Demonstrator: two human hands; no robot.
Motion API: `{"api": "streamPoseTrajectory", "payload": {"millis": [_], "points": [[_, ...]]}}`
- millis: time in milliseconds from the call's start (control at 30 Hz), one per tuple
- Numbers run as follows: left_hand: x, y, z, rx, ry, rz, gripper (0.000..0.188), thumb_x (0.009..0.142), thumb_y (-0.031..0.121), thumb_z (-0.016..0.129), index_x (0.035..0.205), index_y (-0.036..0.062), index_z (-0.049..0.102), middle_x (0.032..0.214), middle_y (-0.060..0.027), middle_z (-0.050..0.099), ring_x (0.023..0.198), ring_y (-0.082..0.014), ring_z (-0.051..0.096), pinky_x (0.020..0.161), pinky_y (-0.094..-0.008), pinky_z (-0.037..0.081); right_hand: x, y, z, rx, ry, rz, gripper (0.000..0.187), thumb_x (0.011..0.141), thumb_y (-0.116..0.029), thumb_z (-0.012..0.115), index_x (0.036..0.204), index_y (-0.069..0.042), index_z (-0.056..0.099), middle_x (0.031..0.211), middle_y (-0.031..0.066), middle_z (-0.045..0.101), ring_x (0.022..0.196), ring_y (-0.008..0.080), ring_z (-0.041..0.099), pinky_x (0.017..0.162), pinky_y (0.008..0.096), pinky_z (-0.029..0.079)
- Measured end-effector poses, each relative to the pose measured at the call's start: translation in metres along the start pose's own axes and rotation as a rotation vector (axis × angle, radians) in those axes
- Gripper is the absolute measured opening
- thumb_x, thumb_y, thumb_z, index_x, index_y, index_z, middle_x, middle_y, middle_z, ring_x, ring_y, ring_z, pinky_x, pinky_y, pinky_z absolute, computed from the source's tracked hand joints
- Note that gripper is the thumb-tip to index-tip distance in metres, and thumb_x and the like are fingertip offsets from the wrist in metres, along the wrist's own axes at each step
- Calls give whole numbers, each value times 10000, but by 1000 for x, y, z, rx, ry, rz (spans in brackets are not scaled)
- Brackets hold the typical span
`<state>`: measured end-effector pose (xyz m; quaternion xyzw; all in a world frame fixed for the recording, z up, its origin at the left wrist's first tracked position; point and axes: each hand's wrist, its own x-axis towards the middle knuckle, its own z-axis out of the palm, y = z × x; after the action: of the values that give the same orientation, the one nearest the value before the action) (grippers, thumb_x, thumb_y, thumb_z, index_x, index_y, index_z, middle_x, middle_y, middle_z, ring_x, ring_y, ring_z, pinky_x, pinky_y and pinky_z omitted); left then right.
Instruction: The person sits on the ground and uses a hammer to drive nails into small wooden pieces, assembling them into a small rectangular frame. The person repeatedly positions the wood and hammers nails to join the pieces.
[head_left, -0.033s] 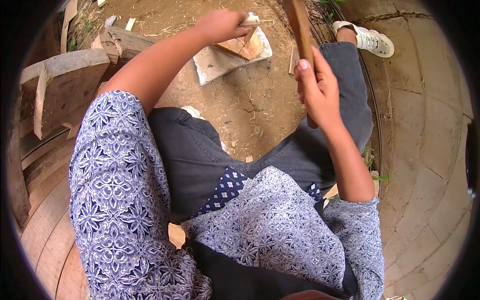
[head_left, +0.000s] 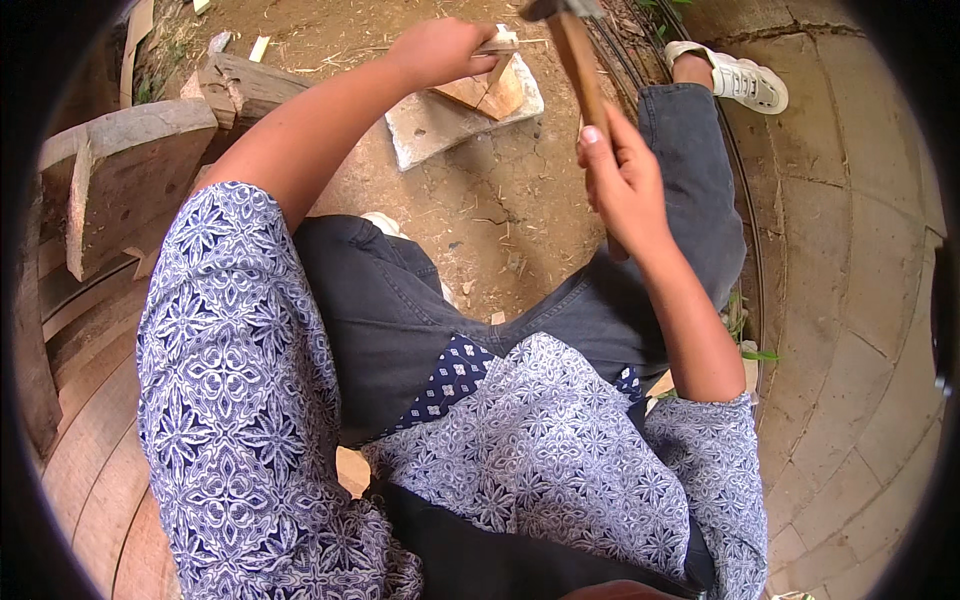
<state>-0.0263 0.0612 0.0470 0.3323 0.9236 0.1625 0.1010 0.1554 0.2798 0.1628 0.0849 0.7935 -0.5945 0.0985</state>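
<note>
My left hand (head_left: 440, 50) reaches out over the dirt and pinches a small pale piece against a wedge-shaped wooden block (head_left: 492, 95). The block lies on a flat pale slab (head_left: 430, 125) on the ground. My right hand (head_left: 625, 180) is closed around the wooden handle of a hammer (head_left: 578, 60), which is raised with its metal head at the top edge of the view, just right of the block. I am seated, in dark trousers and a blue-and-white patterned shirt.
Weathered curved wooden pieces (head_left: 130, 170) and planks stand at the left. Bare brown dirt (head_left: 500, 220) with wood chips lies between my legs. My right foot in a white shoe (head_left: 735, 80) rests by a paved stone floor (head_left: 850, 260) at the right.
</note>
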Motion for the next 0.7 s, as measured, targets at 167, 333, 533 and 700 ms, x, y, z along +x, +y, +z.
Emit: {"api": "streamPoseTrajectory", "payload": {"millis": [167, 333, 533, 700], "points": [[1, 1, -1, 11, 35, 38, 379, 960, 484, 582, 1087, 128, 614, 869, -152, 718, 845, -380, 692, 721, -513, 543, 2, 14, 1, -69, -19, 54, 403, 1041, -224, 552, 1401, -43, 547, 840, -16, 563, 748, 53, 489, 658, 239, 426], [-2, -5, -1, 16, -8, 23, 394, 975, 511, 553, 1027, 120, 573, 854, -147, 712, 844, -386, 689, 712, -523, 542, -4, -25, 2, 54, 93, -127, 415, 1050, -211, 544, 1425, -37, 511, 819, -31, 545, 728, 46, 496, 616, 215, 413], [1, -5, -5, 20, -4, 30, 381, 977, 493, 556, 1046, 118, 569, 857, -139, 714, 843, -379, 691, 711, -528, 542, -1, -8, 12, 5, 89, -108, 385, 1045, -213, 548, 1381, -27, 540, 831, -27, 537, 738, 59, 481, 664, 238, 429], [3, -1, -6, 46, 38, 60, 341, 973, 451, 575, 1062, 122, 582, 866, -142, 717, 838, -380, 693, 715, -522, 545, 8, 10, 3, -81, 40, 23, 404, 1035, -199, 553, 1397, -20, 535, 817, -31, 547, 728, 59, 483, 634, 240, 421]]}}
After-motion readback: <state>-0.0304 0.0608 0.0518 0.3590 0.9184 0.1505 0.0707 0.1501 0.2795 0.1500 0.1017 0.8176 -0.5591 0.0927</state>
